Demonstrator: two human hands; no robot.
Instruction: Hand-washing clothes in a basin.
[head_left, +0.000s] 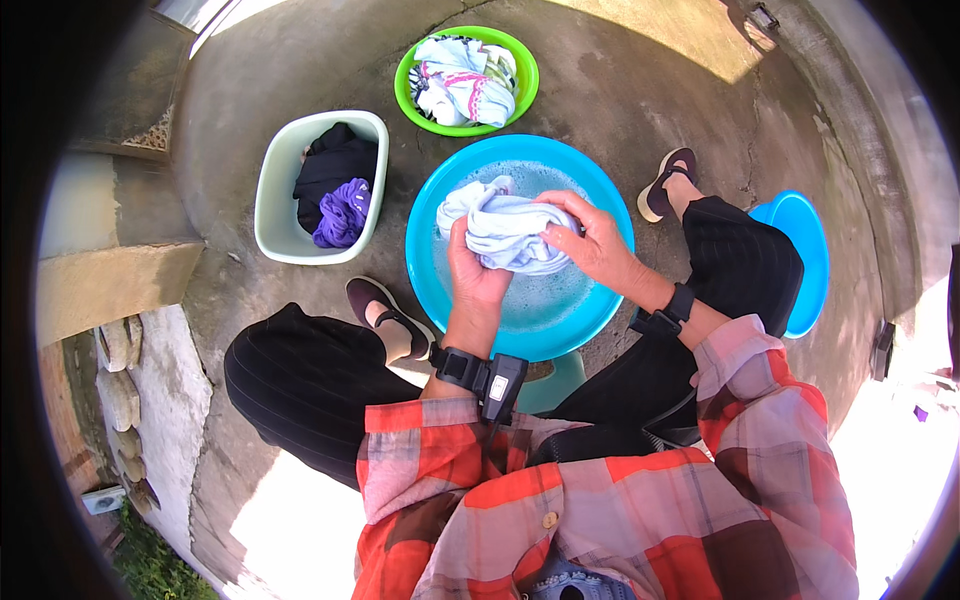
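Observation:
Both my hands hold a bunched pale blue-white wet cloth (517, 232) above a round blue plastic basin (426, 300). My left hand (476, 274) grips it from below and the left side, with the thumb up against the folds. My right hand (589, 236) pinches the folds at the right side between thumb and fingers. Under the cloth, sudsy water (540, 300) lies in the basin. What kind of garment the cloth is, I cannot tell.
A green basin (531, 75) of light-coloured laundry stands beyond the blue one. Left of it is a pale rectangular tub (274, 202) with black clothes (330, 172) and a purple cloth (345, 214). Another blue basin (810, 262) is partly behind my right knee.

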